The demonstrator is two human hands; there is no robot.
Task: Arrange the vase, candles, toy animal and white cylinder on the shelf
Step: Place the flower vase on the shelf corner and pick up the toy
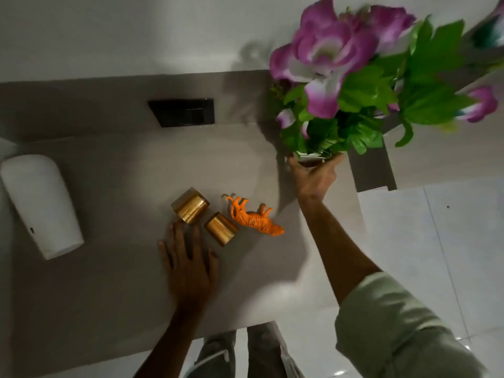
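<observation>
The vase (311, 159) is at the right side of the shelf (109, 282), near its right edge. Only its white rim shows, because the flowers (327, 58) and green leaves (431, 85) cover the rest. The flowers are purple and white, and they are a little blurred.

The right hand (316, 178) grasps the vase just under the rim, with the thumb on one side and the fingers on the other side. I cannot tell if the vase stands on the shelf or is lifted. The arm comes from the lower right, in a pale sleeve (395, 331) that is pushed up.

Left of the vase, near the middle of the shelf, the orange toy tiger (255, 218) lies on its side. Just beside it are two gold candles (203, 215); both are tilted, close together, and the nearer one is almost touching the tiger.

The left hand (188, 263) is flat and released, with fingers spread, palm down on the shelf. Its fingertips (174, 227) reach the base of the farther candle, but it grips nothing.

The white cylinder (41, 203) lies on its side at the far left, well apart from the other things.

A black panel (182, 111) is on the wall behind the shelf. Below the shelf edge the person's legs (245, 353) and the white floor (436, 241) are visible.
</observation>
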